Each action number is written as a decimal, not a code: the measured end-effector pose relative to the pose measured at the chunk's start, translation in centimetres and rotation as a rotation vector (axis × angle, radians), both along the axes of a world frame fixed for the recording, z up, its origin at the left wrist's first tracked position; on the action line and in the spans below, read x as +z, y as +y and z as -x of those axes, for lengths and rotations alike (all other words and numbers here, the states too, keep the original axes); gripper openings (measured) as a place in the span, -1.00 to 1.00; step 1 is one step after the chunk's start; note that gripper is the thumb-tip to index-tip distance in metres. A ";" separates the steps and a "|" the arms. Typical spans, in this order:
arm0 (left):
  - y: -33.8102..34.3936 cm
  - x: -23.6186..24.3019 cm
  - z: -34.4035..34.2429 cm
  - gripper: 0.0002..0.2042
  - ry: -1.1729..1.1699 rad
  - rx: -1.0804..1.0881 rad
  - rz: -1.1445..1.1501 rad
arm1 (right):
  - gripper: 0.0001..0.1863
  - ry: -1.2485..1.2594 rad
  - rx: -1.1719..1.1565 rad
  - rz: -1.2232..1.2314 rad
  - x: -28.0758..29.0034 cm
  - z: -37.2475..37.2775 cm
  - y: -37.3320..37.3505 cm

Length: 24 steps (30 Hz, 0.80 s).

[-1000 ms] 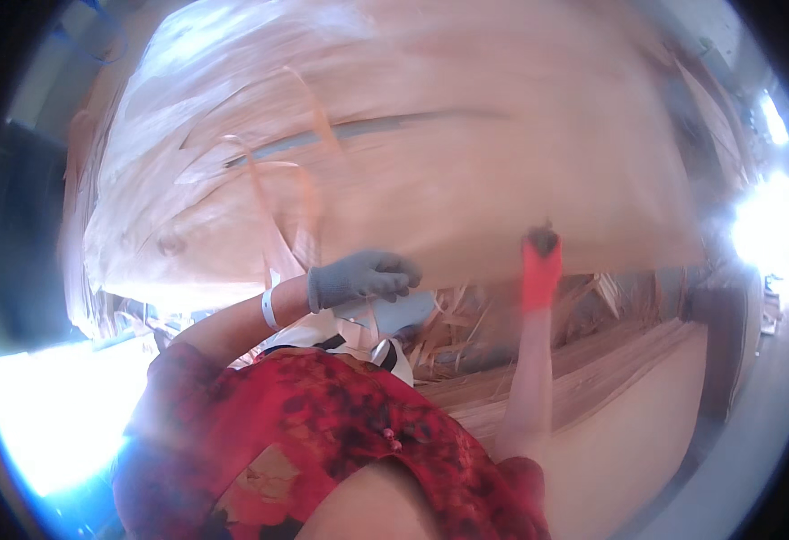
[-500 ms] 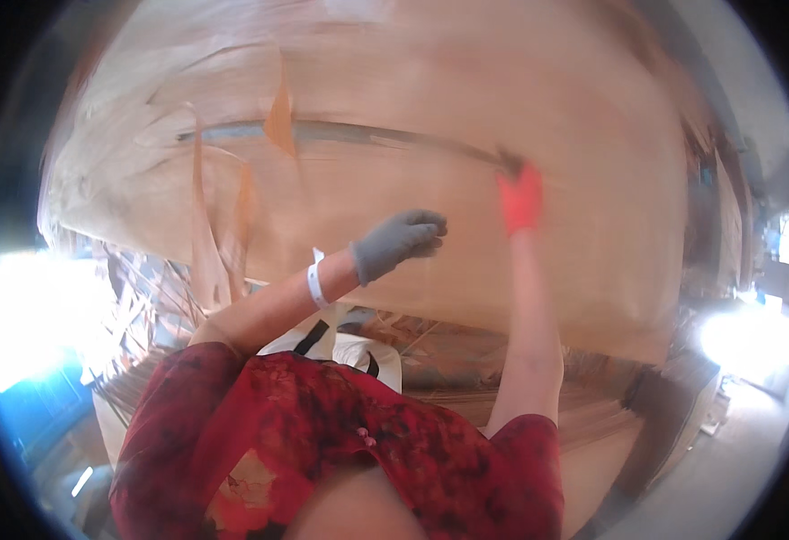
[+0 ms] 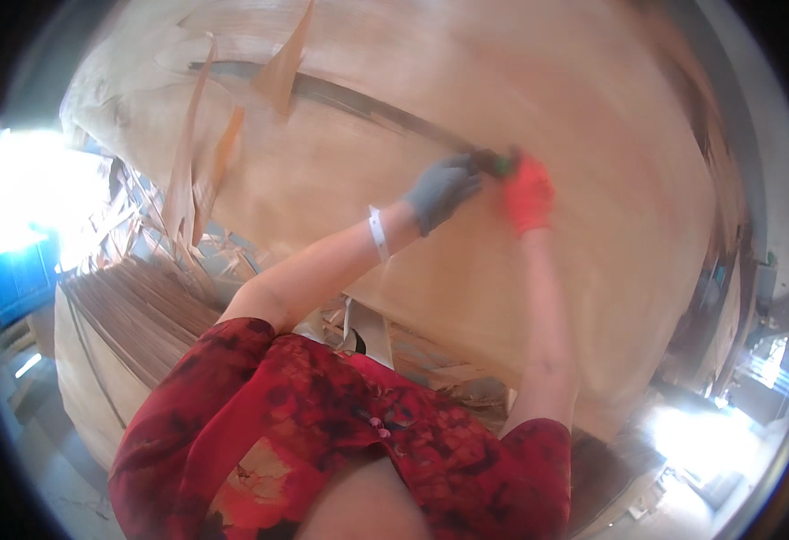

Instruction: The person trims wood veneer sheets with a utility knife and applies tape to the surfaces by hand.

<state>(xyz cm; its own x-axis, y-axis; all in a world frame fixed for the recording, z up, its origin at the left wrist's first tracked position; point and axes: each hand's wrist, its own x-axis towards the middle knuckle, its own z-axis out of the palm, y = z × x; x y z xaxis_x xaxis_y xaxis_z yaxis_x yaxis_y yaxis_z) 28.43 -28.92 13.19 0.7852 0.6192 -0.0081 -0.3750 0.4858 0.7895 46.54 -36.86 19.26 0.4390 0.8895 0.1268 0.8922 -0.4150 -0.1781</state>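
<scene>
A broad, pale tan sheet of wood veneer (image 3: 394,243) spreads out in front of me. Across it runs a long, narrow dark-grey strip (image 3: 358,102), slanting down to the right; its exact kind is unclear. My right hand (image 3: 528,192), in a red-orange glove and blurred, is closed around the strip's dark right end, where a small green spot shows. My left hand (image 3: 444,191), in a grey glove with a white band at the wrist, is right beside it. Its fingers are curled together at that same end, and whatever they pinch is hidden.
Torn orange-tan veneer pieces (image 3: 282,74) stick up over the strip's left part, with more hanging shreds (image 3: 188,184) nearer me. A stack of brown sheets (image 3: 138,297) lies to my left, next to loose scraps. Ragged sheet edges (image 3: 714,225) line the right side.
My left hand has moved right and up to meet my right hand at the strip's end. The strip now slants more steeply, and the whole view has turned and shifted.
</scene>
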 end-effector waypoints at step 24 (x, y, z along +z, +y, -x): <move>0.0 5.2 -5.8 -0.71 -0.160 0.451 0.346 | -0.55 0.160 0.147 -0.108 5.2 -0.9 -1.4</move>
<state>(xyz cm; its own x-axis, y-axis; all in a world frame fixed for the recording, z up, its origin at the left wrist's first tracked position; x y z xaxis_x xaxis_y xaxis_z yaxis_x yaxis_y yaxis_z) 34.25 -28.88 18.38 0.4534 0.8745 -0.1723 -0.7058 0.4703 0.5299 47.45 -38.27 24.43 0.3281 0.9303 0.1641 0.8986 -0.2538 -0.3580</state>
